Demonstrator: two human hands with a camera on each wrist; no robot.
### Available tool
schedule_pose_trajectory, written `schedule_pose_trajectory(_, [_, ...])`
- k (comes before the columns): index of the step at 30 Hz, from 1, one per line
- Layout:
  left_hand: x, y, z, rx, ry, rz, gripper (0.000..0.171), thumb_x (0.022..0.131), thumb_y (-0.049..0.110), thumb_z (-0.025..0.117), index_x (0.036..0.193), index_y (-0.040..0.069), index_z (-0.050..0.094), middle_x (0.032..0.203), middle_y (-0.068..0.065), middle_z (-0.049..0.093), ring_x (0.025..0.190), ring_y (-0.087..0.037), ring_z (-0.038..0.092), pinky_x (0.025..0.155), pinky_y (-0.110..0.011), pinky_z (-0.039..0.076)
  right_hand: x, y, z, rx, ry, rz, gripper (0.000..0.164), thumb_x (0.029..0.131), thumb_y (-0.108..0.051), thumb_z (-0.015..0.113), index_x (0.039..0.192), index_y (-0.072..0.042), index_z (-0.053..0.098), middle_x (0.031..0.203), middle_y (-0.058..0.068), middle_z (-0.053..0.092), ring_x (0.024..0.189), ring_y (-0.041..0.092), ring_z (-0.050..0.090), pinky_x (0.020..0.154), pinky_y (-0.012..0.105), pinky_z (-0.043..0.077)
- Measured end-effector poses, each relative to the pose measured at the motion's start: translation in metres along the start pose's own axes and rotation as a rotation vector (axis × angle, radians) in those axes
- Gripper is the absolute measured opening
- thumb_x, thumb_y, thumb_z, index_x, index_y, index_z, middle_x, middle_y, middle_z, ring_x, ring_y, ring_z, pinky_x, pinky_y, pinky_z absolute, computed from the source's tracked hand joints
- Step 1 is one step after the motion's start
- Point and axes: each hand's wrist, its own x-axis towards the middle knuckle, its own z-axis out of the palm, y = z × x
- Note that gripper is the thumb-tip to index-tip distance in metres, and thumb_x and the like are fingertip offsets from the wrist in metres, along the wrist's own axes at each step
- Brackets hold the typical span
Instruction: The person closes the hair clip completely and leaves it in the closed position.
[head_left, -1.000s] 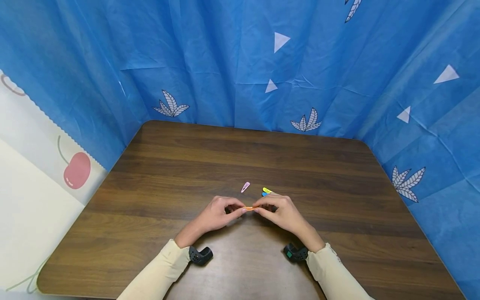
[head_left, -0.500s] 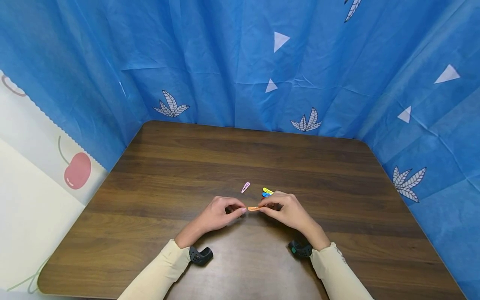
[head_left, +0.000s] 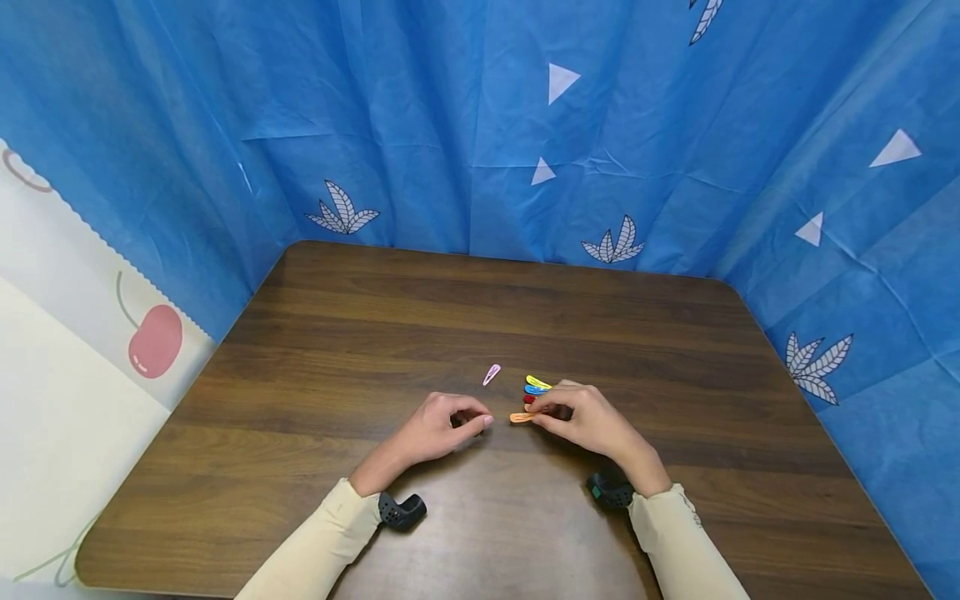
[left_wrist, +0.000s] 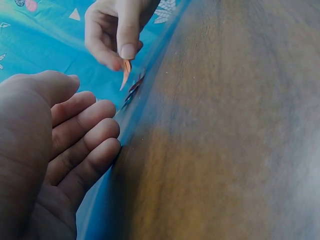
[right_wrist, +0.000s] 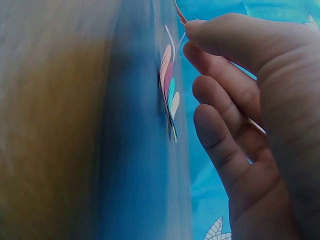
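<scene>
My right hand point(head_left: 577, 417) pinches an orange snap hair clip point(head_left: 520, 417) between thumb and index finger, its rounded end pointing left. In the left wrist view the orange clip hangs below the fingertips, above the table. Just behind it lie a yellow hair clip point(head_left: 537, 382), a blue hair clip point(head_left: 536, 390) and a red hair clip point(head_left: 529, 399), stacked in a column and partly covered by the right hand. An orange-toned clip point(right_wrist: 165, 62) lies beside the red one. My left hand point(head_left: 442, 425) holds nothing; its fingers bend loosely near the table, left of the orange clip.
A pink hair clip point(head_left: 491, 374) lies alone behind and between the hands. The brown wooden table point(head_left: 360, 317) meets a blue patterned curtain point(head_left: 465, 125) at its far and right sides. Both wrists wear black camera bands point(head_left: 402, 512).
The left hand has let go of the orange clip and stayed in place. The right hand has carried the clip rightward, toward the column of clips, uncovering more of them.
</scene>
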Motion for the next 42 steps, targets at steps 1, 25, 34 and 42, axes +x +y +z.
schedule_pose_trajectory(1, [0.0, 0.0, 0.0, 0.0, 0.0, 0.0, 0.015, 0.093, 0.024, 0.065, 0.097, 0.012, 0.074, 0.084, 0.009, 0.072, 0.075, 0.002, 0.063, 0.07, -0.02, 0.053, 0.0, 0.0, -0.001, -0.006, -0.005, 0.005, 0.017, 0.082, -0.023, 0.077, 0.099, -0.028, 0.073, 0.093, -0.018, 0.067, 0.075, 0.004, 0.054, 0.063, 0.02, 0.049])
schedule_pose_trajectory(25, [0.0, 0.0, -0.001, -0.004, -0.02, -0.039, 0.018, 0.094, 0.026, 0.063, 0.096, 0.012, 0.074, 0.084, 0.01, 0.071, 0.076, 0.001, 0.063, 0.072, -0.02, 0.053, -0.005, 0.003, -0.01, -0.089, -0.076, 0.086, 0.019, 0.08, -0.023, 0.079, 0.098, -0.028, 0.073, 0.093, -0.018, 0.067, 0.082, 0.004, 0.057, 0.07, 0.024, 0.051])
schedule_pose_trajectory(34, [0.0, 0.0, -0.001, -0.01, -0.009, -0.017, 0.017, 0.094, 0.025, 0.063, 0.095, 0.012, 0.074, 0.083, 0.008, 0.072, 0.075, 0.002, 0.063, 0.071, -0.019, 0.053, -0.007, 0.004, -0.013, -0.089, -0.107, 0.128, 0.018, 0.081, -0.025, 0.079, 0.098, -0.029, 0.072, 0.09, -0.018, 0.064, 0.072, 0.003, 0.053, 0.062, 0.02, 0.047])
schedule_pose_trajectory(42, [0.0, -0.001, -0.001, -0.016, -0.002, 0.002, 0.015, 0.093, 0.023, 0.064, 0.095, 0.011, 0.073, 0.083, 0.008, 0.072, 0.075, 0.001, 0.063, 0.07, -0.019, 0.053, -0.006, 0.005, -0.013, -0.085, -0.125, 0.133, 0.017, 0.081, -0.024, 0.078, 0.098, -0.028, 0.072, 0.092, -0.017, 0.066, 0.071, 0.002, 0.054, 0.063, 0.02, 0.049])
